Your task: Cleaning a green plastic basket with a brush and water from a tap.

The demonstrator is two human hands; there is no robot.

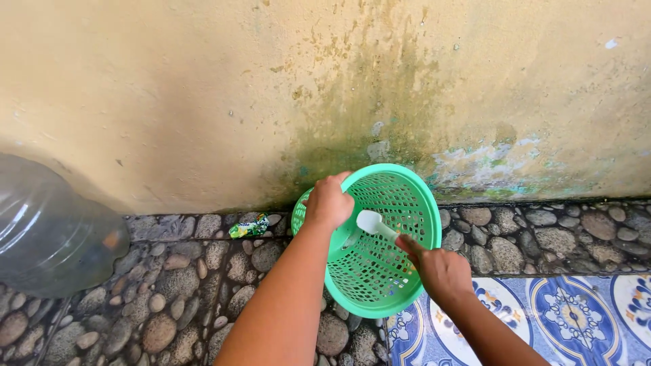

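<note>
So the biggest thing here is the wall (pixel 203 88), yellowish plaster with a dark greenish damp stain running down the middle and some flaky patches low on the right. Below it is the pebble floor (pixel 169 298), rounded stones set in cement, and in the bottom right corner it switches to patterned tiles (pixel 583 305) in blue and white with round motifs.

On the far left there's a big clear water jug (pixel 47 230) lying on its side on the pebbles, only partly in frame.

Then the main item: a green plastic basket (pixel 380 271), the perforated kind, tipped up on its side with the open mouth facing the camera. It sits right at the foot of the wall, straddling the edge where pebbles meet tiles.

The left hand (pixel 329 202) is clamped over the upper left rim of the basket, fingers curled around the edge, holding it tilted. The right hand (pixel 441 271) is closed around the handle of a small white brush (pixel 371 221), and the brush head is inside the basket, up against the inner mesh near the bottom.

Smallest bit: a crumpled green and yellow wrapper (pixel 249 227) lying on the pebbles by the wall, just left of the basket and not touching it.
</note>
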